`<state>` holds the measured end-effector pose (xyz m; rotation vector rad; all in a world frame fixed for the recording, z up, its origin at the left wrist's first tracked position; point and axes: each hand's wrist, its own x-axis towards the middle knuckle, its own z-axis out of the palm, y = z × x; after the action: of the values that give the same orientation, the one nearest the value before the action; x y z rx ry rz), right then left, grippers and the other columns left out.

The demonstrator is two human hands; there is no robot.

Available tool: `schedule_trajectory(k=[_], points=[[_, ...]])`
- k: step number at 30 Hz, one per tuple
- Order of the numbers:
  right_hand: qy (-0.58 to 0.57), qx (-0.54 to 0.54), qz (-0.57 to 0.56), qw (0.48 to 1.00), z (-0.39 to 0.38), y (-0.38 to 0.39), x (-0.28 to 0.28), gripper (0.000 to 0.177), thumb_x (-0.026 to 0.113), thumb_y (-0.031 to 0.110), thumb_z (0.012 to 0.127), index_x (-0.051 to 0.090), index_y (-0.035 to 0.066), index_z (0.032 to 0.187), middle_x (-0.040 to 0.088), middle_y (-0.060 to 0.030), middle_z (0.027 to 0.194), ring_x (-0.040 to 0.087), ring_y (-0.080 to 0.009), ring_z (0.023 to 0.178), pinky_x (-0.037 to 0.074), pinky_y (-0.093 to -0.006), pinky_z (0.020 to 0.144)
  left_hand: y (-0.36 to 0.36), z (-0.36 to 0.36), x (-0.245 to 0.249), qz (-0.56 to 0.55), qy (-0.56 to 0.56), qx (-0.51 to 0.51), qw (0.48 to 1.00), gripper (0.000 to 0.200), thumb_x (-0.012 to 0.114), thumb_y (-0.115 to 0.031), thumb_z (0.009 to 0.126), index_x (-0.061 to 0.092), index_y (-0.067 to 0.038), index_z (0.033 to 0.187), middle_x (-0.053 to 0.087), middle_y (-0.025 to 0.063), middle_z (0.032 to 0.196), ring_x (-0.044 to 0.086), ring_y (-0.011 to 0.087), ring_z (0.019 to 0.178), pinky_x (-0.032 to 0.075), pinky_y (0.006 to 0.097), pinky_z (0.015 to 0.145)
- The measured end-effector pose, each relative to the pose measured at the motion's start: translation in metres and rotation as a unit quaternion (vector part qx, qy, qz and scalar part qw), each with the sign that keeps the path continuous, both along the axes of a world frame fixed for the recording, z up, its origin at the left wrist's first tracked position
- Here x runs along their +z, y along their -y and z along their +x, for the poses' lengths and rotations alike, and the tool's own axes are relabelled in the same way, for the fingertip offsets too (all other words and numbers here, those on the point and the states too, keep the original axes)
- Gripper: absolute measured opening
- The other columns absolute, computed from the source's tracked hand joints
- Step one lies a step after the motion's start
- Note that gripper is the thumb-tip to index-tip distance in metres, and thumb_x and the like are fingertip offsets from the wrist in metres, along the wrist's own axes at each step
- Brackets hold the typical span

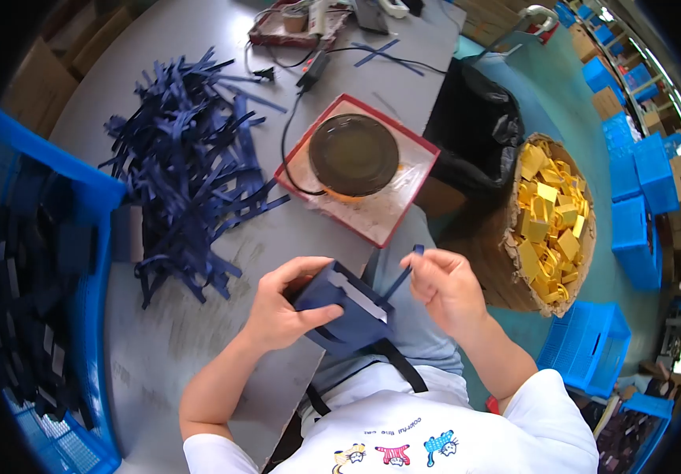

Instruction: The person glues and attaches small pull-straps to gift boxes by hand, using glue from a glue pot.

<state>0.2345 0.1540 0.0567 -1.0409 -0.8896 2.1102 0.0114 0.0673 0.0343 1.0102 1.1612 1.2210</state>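
- Blue strips (174, 170) are lying tangled above and left of the left grip; drawing them out singly would likely avoid snags.
- Left hand (281, 308) is gripping the box (356, 324), its thumb lying across the near face; steady, light pressure should suit walls that look easy to dent.
- Between the two grips, the box is tilting over the lap, its pale slot showing.
- Right hand (447, 288) is pinching a strip (400, 281) between thumb and fingers, just right of the box; an even, untwisted pull would probably serve best.
- Far left of the grips, dark pieces in the crate (71, 166) are blurring together.
- Left fingertips are hiding behind the box.
- Where the strip is meeting the box edge, I cannot tell whether it is attached.
- Beyond the right grip, a black bag (475, 110) is concealing its contents.
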Motion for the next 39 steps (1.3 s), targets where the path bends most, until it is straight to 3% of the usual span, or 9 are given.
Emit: schedule_trajectory(k=[3, 8, 10, 13, 18, 21, 23, 26, 39], points=[[-0.009, -0.082, 0.067, 0.994, 0.012, -0.02, 0.007, 0.019, 0.062, 0.016, 0.086, 0.064, -0.002, 0.091, 0.042, 0.0045, 0.058, 0.035, -0.0042, 0.052, 0.028, -0.0204, 0.049, -0.002, -0.004, -0.003, -0.017, -0.101, 0.026, 0.994, 0.053, 0.079, -0.011, 0.064, 0.056, 0.0, 0.111, 0.059, 0.0038, 0.094, 0.056, 0.0123, 0.087, 0.045, 0.0262, 0.079], [-0.036, -0.207, 0.11, 0.971, 0.035, -0.05, 0.023, 0.014, 0.059, 0.013, 0.087, 0.063, 0.001, 0.092, 0.044, 0.0045, 0.064, 0.035, -0.0035, 0.053, 0.029, -0.0191, 0.048, -0.007, 0.001, -0.024, -0.017, -0.078, 0.063, 0.995, 0.049, 0.072, -0.016, 0.064, 0.056, 0.005, 0.105, 0.058, 0.0045, 0.091, 0.055, 0.0121, 0.084, 0.043, 0.0243, 0.078], [-0.059, -0.226, 0.14, 0.962, 0.037, -0.053, 0.023, 0.016, 0.06, 0.016, 0.088, 0.064, 0.001, 0.091, 0.048, 0.0048, 0.068, 0.04, -0.0033, 0.059, 0.034, -0.0177, 0.053, -0.005, 0.004, -0.021, -0.019, -0.102, 0.057, 0.993, 0.045, 0.066, -0.014, 0.066, 0.056, 0.003, 0.106, 0.056, 0.0047, 0.095, 0.052, 0.0136, 0.088, 0.042, 0.0246, 0.08], [-0.08, -0.275, 0.146, 0.947, 0.028, -0.053, 0.021, 0.012, 0.057, 0.018, 0.089, 0.06, 0.006, 0.09, 0.058, -0.001, 0.077, 0.053, -0.0091, 0.069, 0.045, -0.0238, 0.064, 0.001, 0.013, -0.019, -0.019, -0.089, 0.094, 0.991, 0.054, 0.074, -0.029, 0.069, 0.054, 0.003, 0.107, 0.055, 0.0049, 0.094, 0.051, 0.0135, 0.087, 0.042, 0.0242, 0.08], [-0.227, -0.152, 0.059, 0.96, 0.027, -0.053, 0.02, 0.013, 0.051, 0.016, 0.093, 0.057, 0.006, 0.087, 0.054, -0.0019, 0.069, 0.049, -0.01, 0.059, 0.04, -0.0234, 0.052, 0.0, 0.014, -0.019, -0.022, -0.09, 0.051, 0.994, 0.057, 0.076, -0.033, 0.068, 0.054, 0.003, 0.107, 0.055, 0.0046, 0.094, 0.051, 0.0125, 0.086, 0.042, 0.0233, 0.079], [-0.068, -0.128, 0.094, 0.985, 0.02, -0.051, 0.027, 0.013, 0.054, 0.016, 0.091, 0.06, 0.004, 0.087, 0.052, 0.0013, 0.066, 0.041, -0.003, 0.051, 0.028, -0.0164, 0.041, -0.003, 0.011, -0.033, -0.028, -0.068, 0.031, 0.997, 0.049, 0.072, -0.022, 0.064, 0.056, 0.004, 0.103, 0.056, 0.0038, 0.09, 0.052, 0.0119, 0.084, 0.042, 0.0234, 0.079], [0.001, -0.087, 0.124, 0.988, 0.016, -0.053, 0.02, 0.016, 0.057, 0.017, 0.089, 0.064, 0.003, 0.09, 0.054, 0.0007, 0.065, 0.041, -0.0024, 0.049, 0.029, -0.0166, 0.042, -0.004, 0.013, -0.025, -0.016, -0.097, 0.012, 0.995, 0.046, 0.07, -0.004, 0.063, 0.056, 0.005, 0.105, 0.059, 0.005, 0.09, 0.056, 0.012, 0.082, 0.045, 0.0247, 0.076], [0.111, -0.059, 0.166, 0.978, 0.006, -0.057, 0.01, 0.019, 0.062, 0.022, 0.086, 0.066, 0.004, 0.084, 0.05, 0.0034, 0.061, 0.038, -0.0014, 0.048, 0.027, -0.0161, 0.043, -0.002, 0.017, -0.017, -0.057, -0.082, -0.017, 0.995, 0.048, 0.076, -0.004, 0.064, 0.056, 0.003, 0.108, 0.06, 0.0047, 0.091, 0.058, 0.0123, 0.084, 0.046, 0.0255, 0.078], [0.183, -0.032, 0.206, 0.961, -0.034, -0.077, -0.004, 0.022, 0.065, 0.021, 0.082, 0.061, 0.004, 0.069, 0.044, 0.0067, 0.052, 0.031, -0.0014, 0.044, 0.021, -0.019, 0.041, -0.002, 0.009, -0.029, -0.048, -0.016, -0.055, 0.997, 0.047, 0.076, -0.01, 0.069, 0.055, 0.002, 0.109, 0.063, 0.0083, 0.094, 0.059, 0.0128, 0.084, 0.047, 0.0258, 0.079]])
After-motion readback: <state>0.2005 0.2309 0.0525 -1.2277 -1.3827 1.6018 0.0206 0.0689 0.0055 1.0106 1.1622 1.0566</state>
